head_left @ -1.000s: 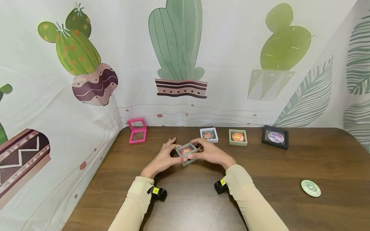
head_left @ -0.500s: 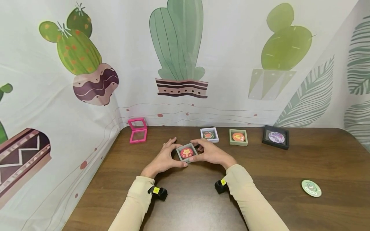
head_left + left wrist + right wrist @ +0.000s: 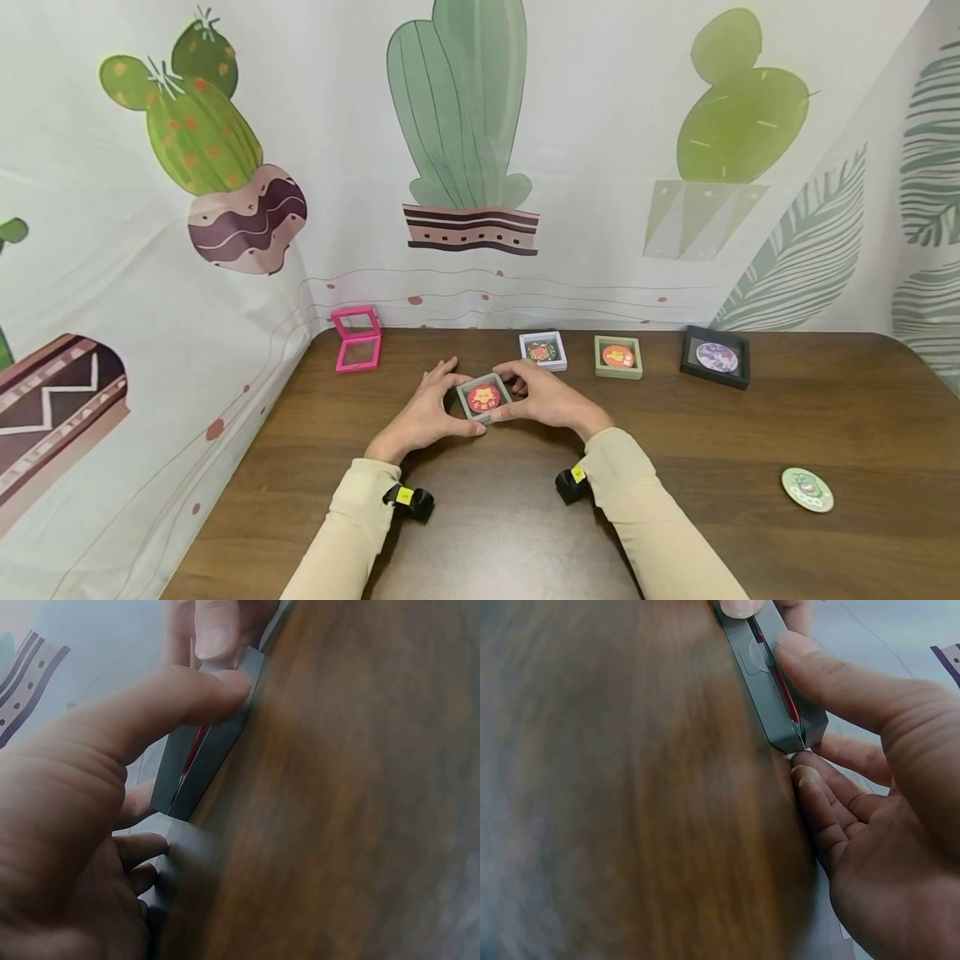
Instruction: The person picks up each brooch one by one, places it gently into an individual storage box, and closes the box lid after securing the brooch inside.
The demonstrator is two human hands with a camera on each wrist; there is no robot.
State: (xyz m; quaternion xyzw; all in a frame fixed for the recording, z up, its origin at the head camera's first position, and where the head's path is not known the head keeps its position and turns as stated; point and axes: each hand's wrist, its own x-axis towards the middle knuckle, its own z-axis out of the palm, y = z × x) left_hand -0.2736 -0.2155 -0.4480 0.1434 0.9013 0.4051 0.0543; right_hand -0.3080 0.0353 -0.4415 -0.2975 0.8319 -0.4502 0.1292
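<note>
Both hands hold a small square grey display frame (image 3: 769, 712) just above or on the table; I cannot tell which. A round red badge (image 3: 483, 398) with a yellow star shows through its clear window. My left hand (image 3: 427, 412) has its thumb at the near edge and fingers about the left side. From the right, my right hand (image 3: 551, 398) pinches the frame, thumb on the near right corner. In the left wrist view, the frame's two grey halves (image 3: 214, 754) meet with a thin gap, where a red edge shows.
Along the back of the wooden table (image 3: 495, 533) stand an open pink frame (image 3: 358, 354), a white frame (image 3: 557, 364), a green frame (image 3: 618, 374) and a black frame (image 3: 738, 371). A round green badge (image 3: 807, 489) lies at the right. A cactus-print cloth (image 3: 600, 125) hangs behind.
The grey frame has turned from a slanted pose to face the head view more squarely. My left thumb has moved down to its near corner. The badge's printed side shows more fully.
</note>
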